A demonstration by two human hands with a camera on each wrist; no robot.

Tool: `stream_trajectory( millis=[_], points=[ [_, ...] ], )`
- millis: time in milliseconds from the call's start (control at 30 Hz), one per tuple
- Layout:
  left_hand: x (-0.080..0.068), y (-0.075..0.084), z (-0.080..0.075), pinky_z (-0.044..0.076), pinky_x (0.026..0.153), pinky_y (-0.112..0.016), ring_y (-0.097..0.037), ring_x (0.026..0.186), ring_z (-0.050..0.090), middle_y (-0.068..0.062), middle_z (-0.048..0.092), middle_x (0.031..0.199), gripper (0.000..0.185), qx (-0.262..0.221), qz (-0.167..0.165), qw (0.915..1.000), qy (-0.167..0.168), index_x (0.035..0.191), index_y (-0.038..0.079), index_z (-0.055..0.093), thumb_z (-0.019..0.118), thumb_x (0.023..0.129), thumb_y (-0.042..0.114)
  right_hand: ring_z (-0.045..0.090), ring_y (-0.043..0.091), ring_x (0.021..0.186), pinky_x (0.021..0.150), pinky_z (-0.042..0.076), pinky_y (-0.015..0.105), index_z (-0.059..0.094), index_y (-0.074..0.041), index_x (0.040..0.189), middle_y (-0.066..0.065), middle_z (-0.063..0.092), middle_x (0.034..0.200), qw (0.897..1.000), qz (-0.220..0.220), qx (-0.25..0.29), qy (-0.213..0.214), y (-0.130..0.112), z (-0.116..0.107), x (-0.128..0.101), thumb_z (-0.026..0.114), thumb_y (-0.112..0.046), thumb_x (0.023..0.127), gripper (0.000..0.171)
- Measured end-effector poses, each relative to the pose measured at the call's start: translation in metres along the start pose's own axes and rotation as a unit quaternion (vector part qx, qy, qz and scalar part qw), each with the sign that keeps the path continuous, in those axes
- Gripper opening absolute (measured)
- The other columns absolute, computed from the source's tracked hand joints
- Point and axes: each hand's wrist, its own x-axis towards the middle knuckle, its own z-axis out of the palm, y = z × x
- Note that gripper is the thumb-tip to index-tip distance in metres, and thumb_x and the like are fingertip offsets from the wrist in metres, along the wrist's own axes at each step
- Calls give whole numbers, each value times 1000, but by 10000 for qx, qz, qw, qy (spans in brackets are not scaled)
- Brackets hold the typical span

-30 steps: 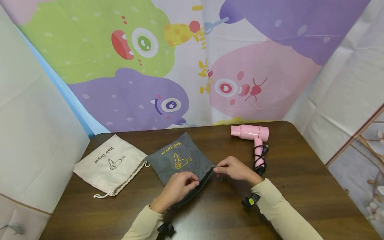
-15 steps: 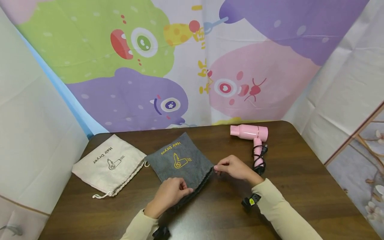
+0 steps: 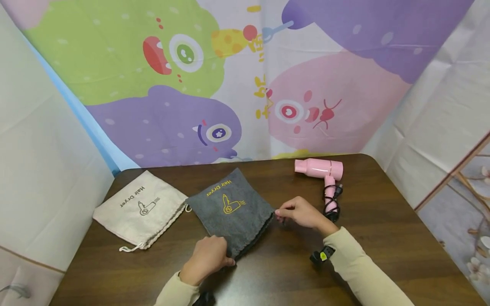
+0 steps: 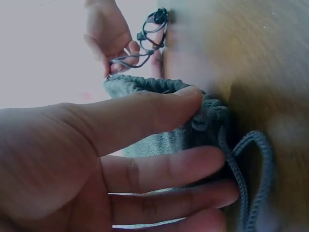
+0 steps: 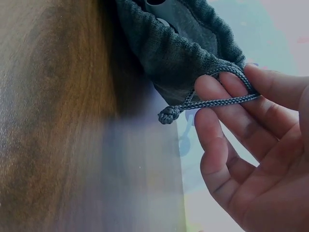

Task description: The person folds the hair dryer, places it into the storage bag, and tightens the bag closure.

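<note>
A dark grey drawstring bag [image 3: 229, 212] with yellow "Hair Dryer" lettering and a hair dryer picture lies on the table, its gathered mouth toward the near right. My right hand [image 3: 302, 213] pinches the braided drawstring [image 5: 219, 102] at the bag's right corner; the knotted end dangles from the fingers. At the near corner my left hand [image 3: 206, 259] touches the bag. In the left wrist view its thumb [image 4: 169, 108] lies on the gathered rim and the fairly straight fingers lie below. Another drawstring loop [image 4: 263, 164] hangs beside those fingertips.
A cream drawstring bag [image 3: 141, 208] with dark printing lies to the left, near the grey one. A pink hair dryer [image 3: 319, 168] with its black cord [image 3: 332, 204] wound round the handle lies at the back right. A cartoon-printed cloth [image 3: 252, 85] hangs behind the table [image 3: 367, 204].
My left hand has slid down and left along the bag's mouth to its near corner. The right hand stays at the right corner, still holding the drawstring.
</note>
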Motion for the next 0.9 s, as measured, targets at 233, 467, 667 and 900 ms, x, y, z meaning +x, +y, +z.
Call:
stream_trajectory(
  millis=[233, 467, 667, 900],
  points=[
    [-1, 0, 6, 48, 53, -43, -31, 60, 63, -10, 65, 62, 45, -97, 249, 9996, 69, 51, 13, 55, 88, 59, 43, 63, 25, 72, 63, 50, 31, 72, 5, 86, 19, 71, 80, 10000, 51, 0, -32, 0, 0, 0, 60, -14, 96, 25],
    [3, 5, 13, 48, 49, -44, -31, 57, 63, -11, 66, 62, 40, 281, 212, 9983, 456, 60, 8, 63, 89, 57, 37, 58, 11, 64, 57, 47, 24, 73, 3, 88, 4, 68, 70, 9998, 82, 151, -136, 0, -2, -2, 61, -24, 96, 30],
    [5, 9, 15, 47, 47, -42, -30, 54, 62, -10, 66, 60, 25, 529, 382, 9945, 817, 58, 8, 63, 85, 57, 20, 52, 8, 56, 53, 41, 21, 72, 1, 86, 0, 63, 61, 9998, 33, 137, -150, -2, -3, -3, 60, -24, 97, 30],
    [5, 2, 3, 44, 47, -39, -24, 54, 61, 0, 62, 57, 24, -84, 638, 9970, 424, 52, 19, 57, 75, 67, 18, 56, 15, 63, 55, 47, 26, 72, 1, 85, 6, 67, 69, 9998, 96, 136, 110, -5, -5, -5, 61, -22, 95, 28]
  ],
)
